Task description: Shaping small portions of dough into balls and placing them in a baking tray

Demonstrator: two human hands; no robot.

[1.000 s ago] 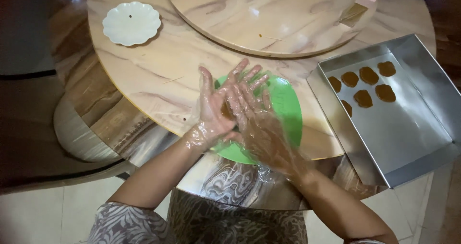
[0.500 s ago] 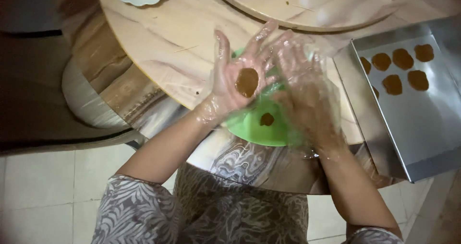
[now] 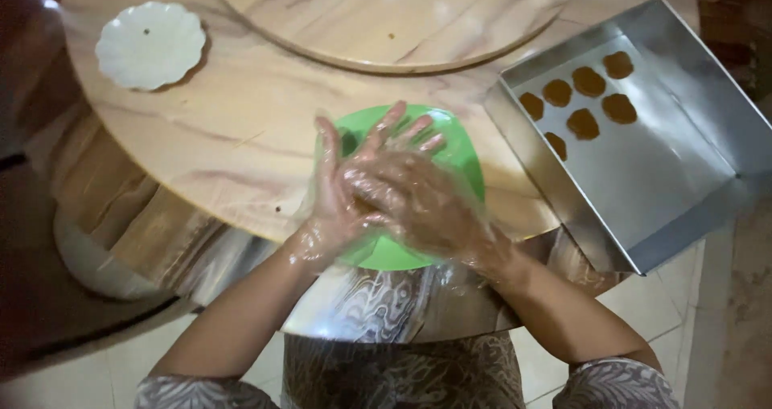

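My left hand (image 3: 328, 204) and my right hand (image 3: 426, 204), both in thin clear plastic gloves, are pressed palm to palm above a green plate (image 3: 460, 150). My right hand lies across my left palm, fingers spread. The brown dough piece between the palms is hidden. The plate sits at the near edge of a round wooden table (image 3: 241, 135). A silver metal tray (image 3: 667, 176) to the right holds several flat brown dough pieces (image 3: 583, 123) at its far end.
A white scalloped plate (image 3: 150, 45) sits at the far left of the table. A large round wooden turntable (image 3: 386, 15) fills the table's middle. The tray overhangs the table's right edge. A tiled floor lies below.
My left palm was turned up, showing a brown dough disc, with my right hand lifted off. Now my right hand has come down over it, covering the dough.
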